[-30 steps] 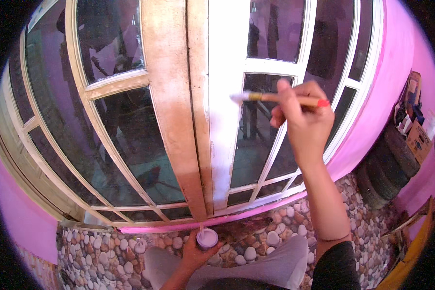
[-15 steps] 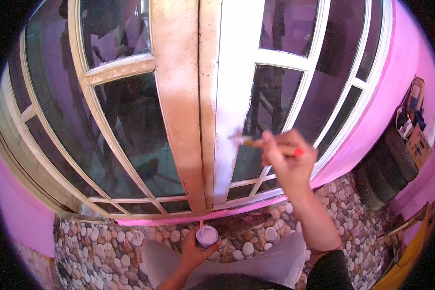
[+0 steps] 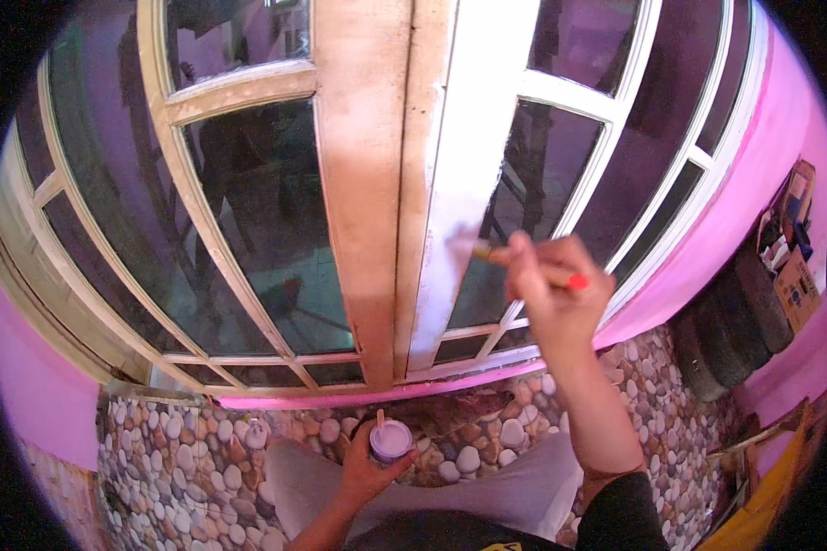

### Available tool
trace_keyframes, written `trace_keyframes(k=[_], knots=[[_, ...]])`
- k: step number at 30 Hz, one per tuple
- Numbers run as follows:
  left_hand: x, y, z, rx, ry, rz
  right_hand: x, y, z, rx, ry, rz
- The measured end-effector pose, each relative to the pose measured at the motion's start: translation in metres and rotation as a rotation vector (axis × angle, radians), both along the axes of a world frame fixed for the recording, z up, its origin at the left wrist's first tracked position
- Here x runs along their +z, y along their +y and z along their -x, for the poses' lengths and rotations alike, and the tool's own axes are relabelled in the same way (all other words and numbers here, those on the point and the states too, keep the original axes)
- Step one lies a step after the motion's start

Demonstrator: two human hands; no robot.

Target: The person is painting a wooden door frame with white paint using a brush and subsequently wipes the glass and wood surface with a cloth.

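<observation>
My right hand (image 3: 560,285) is closed round the wooden handle of a paintbrush (image 3: 496,254) with a red end. The blurred bristles touch the white-painted upright (image 3: 439,275) of the right door's frame, beside its glass pane. Low in front of my legs, my left hand (image 3: 369,468) grips a small cup of pale paint (image 3: 391,439). A light stick (image 3: 380,420) stands inside the cup at its far left. Left of the seam, the left door's upright (image 3: 368,220) shows bare tan wood.
Dark glass panes (image 3: 257,220) fill both doors. Pink wall (image 3: 708,266) flanks them at the right. A dark stepped stack (image 3: 740,317) carries a cardboard box (image 3: 797,292) and small items. Pebble-patterned flooring (image 3: 193,477) lies underfoot, and something yellow (image 3: 772,496) is at lower right.
The view has shifted, with the doors sitting further right and higher. My right hand has moved the brush slightly up along the white upright. My left hand keeps hold of the cup.
</observation>
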State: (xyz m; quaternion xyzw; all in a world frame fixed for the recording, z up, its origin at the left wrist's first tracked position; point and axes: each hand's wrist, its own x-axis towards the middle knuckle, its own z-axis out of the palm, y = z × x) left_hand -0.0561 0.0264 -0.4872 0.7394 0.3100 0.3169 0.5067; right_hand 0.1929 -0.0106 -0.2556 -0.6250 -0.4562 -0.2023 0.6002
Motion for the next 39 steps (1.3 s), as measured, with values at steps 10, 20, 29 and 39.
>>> trace_keyframes(k=[10, 20, 29, 39], knots=[[-0.003, 0.002, 0.010, -0.069, 0.010, 0.163, 0.003, 0.032, 0.006, 0.097, 0.022, -0.160], [-0.014, 0.005, 0.016, -0.022, 0.000, 0.011, -0.023, 0.039, -0.001, -0.004, 0.017, -0.007], [-0.023, 0.007, 0.018, -0.002, -0.001, 0.013, -0.038, 0.031, 0.012, 0.004, -0.043, 0.051], [-0.017, 0.009, 0.023, -0.072, 0.009, 0.094, -0.006, 0.025, 0.022, 0.049, 0.003, -0.134]])
